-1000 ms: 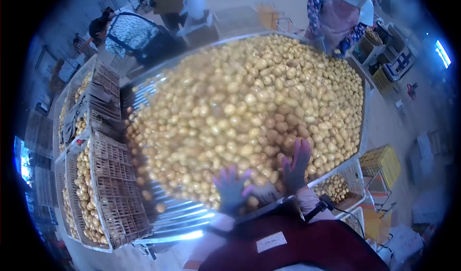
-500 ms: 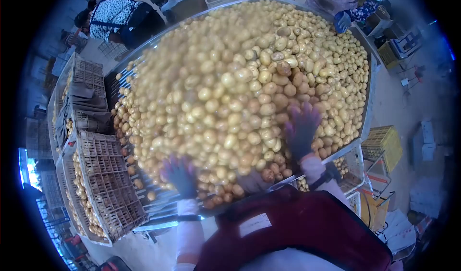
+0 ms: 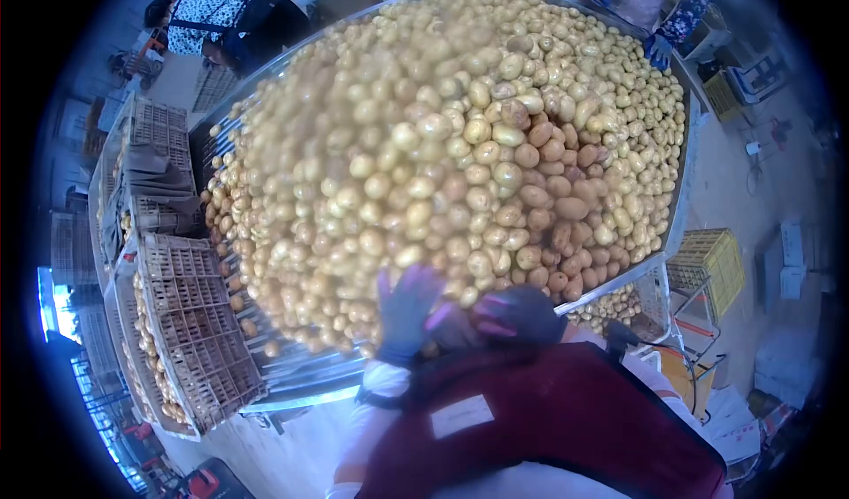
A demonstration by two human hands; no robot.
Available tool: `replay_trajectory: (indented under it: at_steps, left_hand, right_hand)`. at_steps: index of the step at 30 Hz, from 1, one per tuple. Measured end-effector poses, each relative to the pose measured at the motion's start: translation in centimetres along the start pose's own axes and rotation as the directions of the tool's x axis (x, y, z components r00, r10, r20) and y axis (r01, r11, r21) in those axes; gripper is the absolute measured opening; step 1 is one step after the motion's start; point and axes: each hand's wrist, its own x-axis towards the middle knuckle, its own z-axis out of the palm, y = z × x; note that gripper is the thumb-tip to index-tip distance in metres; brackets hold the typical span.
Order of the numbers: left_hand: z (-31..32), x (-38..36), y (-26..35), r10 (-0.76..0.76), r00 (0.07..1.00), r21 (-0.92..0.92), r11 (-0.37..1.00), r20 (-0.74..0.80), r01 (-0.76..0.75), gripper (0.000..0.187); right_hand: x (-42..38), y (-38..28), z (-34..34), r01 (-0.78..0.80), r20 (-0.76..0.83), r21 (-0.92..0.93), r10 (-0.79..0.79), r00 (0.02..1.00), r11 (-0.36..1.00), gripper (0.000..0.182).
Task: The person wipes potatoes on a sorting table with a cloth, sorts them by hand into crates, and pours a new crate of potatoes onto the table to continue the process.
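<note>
Big metal sorting table (image 3: 683,189) heaped with potatoes (image 3: 460,145), plastic crates (image 3: 190,322) along its left side, yellow crate (image 3: 707,264) on floor at right. Two other workers at far end. Left hand (image 3: 405,309), gloved, fingers spread on near potatoes. Right hand (image 3: 517,313) blurred, half hidden behind apron, grip unclear.

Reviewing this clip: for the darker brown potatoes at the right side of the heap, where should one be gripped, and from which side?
Judging by pose, take a brown potato across its short middle, from above: it lies on top of the heap, long axis flat, its neighbours packed tight. The gloved left hand and right hand are at the near edge.
</note>
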Motion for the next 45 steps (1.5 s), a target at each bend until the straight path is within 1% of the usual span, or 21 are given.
replay_trajectory:
  at_steps: [2,6,8,10,11,14,16,17,19,21,24,28,30,31,33,35,36,38,39,42,45]
  left_hand:
    - [0.2,-2.1,-2.0,-0.146,0.988,-0.034,0.989,-0.043,0.144,0.028]
    - [-1.2,-7.3,-5.9,-0.342,0.899,-0.02,0.937,-0.276,0.35,0.037]
    - [-1.9,-8.1,-8.0,-0.324,0.87,0.006,0.936,-0.372,0.351,0.036]
    - [-3.2,-8.4,-8.0,-0.34,0.837,-0.007,0.928,-0.428,0.374,0.035]
    - [-3.8,-7.6,-7.5,-0.273,0.844,-0.028,0.955,-0.462,0.294,0.034]
    - [-6.6,-3.2,-3.5,-0.179,0.978,-0.127,0.978,-0.107,0.165,0.036]
    - [-2.8,-1.3,-3.2,0.199,0.928,0.013,0.979,-0.316,-0.205,0.047]
    - [-1.7,-0.2,-2.4,0.161,0.95,0.041,0.987,-0.267,-0.156,0.048]
    - [0.1,1.8,-0.6,0.08,0.981,0.098,0.993,-0.174,-0.064,0.05]
    - [1.0,3.0,-0.1,-0.041,0.999,0.09,0.995,-0.027,0.043,0.05]
    - [1.1,3.7,-0.5,-0.036,0.999,0.04,0.999,-0.016,0.036,0.051]
    - [0.4,3.0,-1.4,-0.063,0.973,-0.192,0.981,-0.22,0.02,0.042]
    - [-0.9,2.0,-0.6,-0.432,0.895,-0.841,0.52,-0.106,0.151,0.037]
    - [-2.0,1.7,-0.3,-0.547,0.836,-0.98,0.135,0.049,0.146,0.035]
    - [-5.3,2.3,-0.8,-0.586,0.806,-0.996,-0.086,0.079,0.036,0.027]
    - [-6.4,2.4,-3.3,-0.554,0.831,-0.98,0.134,0.052,0.15,0.027]
    - [-6.9,2.4,-4.5,-0.538,0.842,-0.95,0.243,0.038,0.198,0.028]
    - [-6.3,3.6,-4.4,-0.21,0.942,-0.447,0.892,-0.26,0.076,0.029]
    - [-5.7,3.9,-4.4,0.009,0.934,-0.108,0.993,-0.358,-0.051,0.032]
    - [-2.0,4.9,-3.4,-0.271,0.962,0.277,0.926,0.017,0.256,0.033]
    - [-1.2,5.6,-3.8,-0.24,0.969,0.258,0.935,-0.053,0.245,0.02]
  right_hand:
    - [0.4,-3.1,0.7,0.152,-0.084,-0.391,-0.2,0.976,0.908,0.036]
    - [0.6,-3.5,-0.3,-0.102,0.026,-0.177,0.108,0.994,0.979,0.05]
    - [1.3,-2.9,-0.2,-0.189,-0.007,0.326,0.202,0.979,0.926,0.054]
    - [1.7,-4.3,-0.1,-0.181,-0.046,0.809,0.367,0.929,0.56,0.051]
    - [1.8,-5.2,-0.3,-0.103,-0.074,0.883,0.352,0.933,0.458,0.049]
    - [3.5,-7.7,0.0,0.089,-0.124,0.99,0.383,0.915,0.107,0.042]
    - [3.1,-5.4,1.2,-0.081,-0.216,0.866,0.516,0.829,0.493,0.038]
    - [3.1,-4.6,1.7,-0.179,-0.293,0.742,0.553,0.78,0.646,0.037]
    - [3.9,-6.6,1.7,-0.175,-0.579,0.104,0.203,0.79,0.979,0.036]
    - [5.5,-6.5,2.0,-0.146,-0.574,-0.532,-0.228,0.787,0.834,0.036]
    - [7.0,-6.7,3.6,-0.402,-0.506,-0.55,0.091,0.858,0.732,0.036]
    - [7.4,-7.3,2.7,-0.351,-0.469,-0.679,-0.013,0.883,0.645,0.036]
    - [7.7,-7.1,2.4,-0.365,-0.396,-0.666,0.105,0.912,0.65,0.041]
    - [7.9,-7.0,2.4,-0.371,-0.356,-0.659,0.164,0.92,0.655,0.044]
    - [7.4,-7.0,1.9,-0.311,-0.345,-0.55,0.128,0.93,0.775,0.042]
    - [6.5,-5.7,1.4,-0.095,-0.452,-0.305,-0.057,0.89,0.948,0.045]
    - [6.4,-6.3,0.6,-0.108,-0.499,-0.116,0.037,0.866,0.987,0.046]
    - [6.0,-7.6,-0.7,-0.116,-0.533,0.272,0.25,0.808,0.955,0.049]
    - [6.8,-7.8,-1.7,-0.024,-0.652,0.225,0.169,0.739,0.974,0.05]
    - [10.2,-11.2,-7.4,-0.159,-0.661,-0.17,0.007,0.751,0.972,0.052]
    - [14.4,-8.0,-7.9,-0.318,-0.504,-0.63,-0.061,0.862,0.709,0.037]
